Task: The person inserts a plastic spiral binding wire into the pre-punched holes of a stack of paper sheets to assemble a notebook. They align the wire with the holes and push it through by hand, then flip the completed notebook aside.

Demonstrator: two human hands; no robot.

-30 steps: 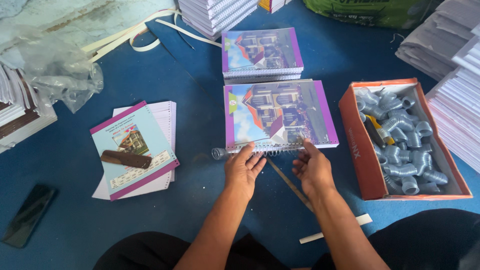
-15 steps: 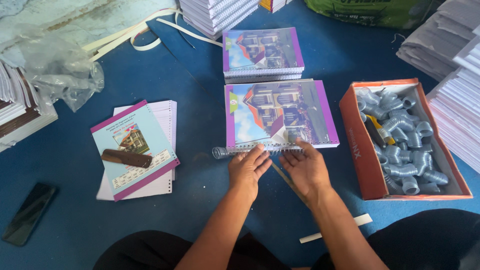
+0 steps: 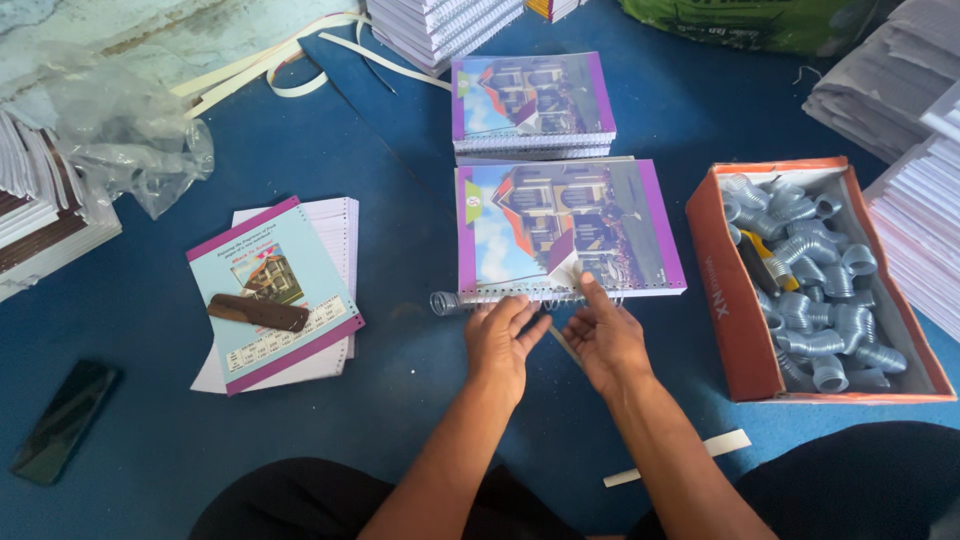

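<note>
A notebook (image 3: 565, 225) with a purple-edged picture cover lies on the blue floor in front of me. A silver spiral wire (image 3: 447, 302) runs along its near edge and sticks out at the left. My left hand (image 3: 503, 338) rests on the wire with its fingers spread over the coil. My right hand (image 3: 600, 335) is beside it, forefinger pressed on the notebook's near edge. Both hands touch the binding edge; neither lifts anything.
A stack of like notebooks (image 3: 530, 105) lies beyond. An orange box (image 3: 738, 330) of coiled wires stands at the right. At the left lie a loose cover on punched sheets (image 3: 272, 290) with a brown comb (image 3: 258, 312), a phone (image 3: 62, 420), plastic wrap (image 3: 120, 130) and paper stacks.
My right hand has moved left and forward onto the notebook's near edge, closer to my left hand. The left hand has stayed on the spiral wire.
</note>
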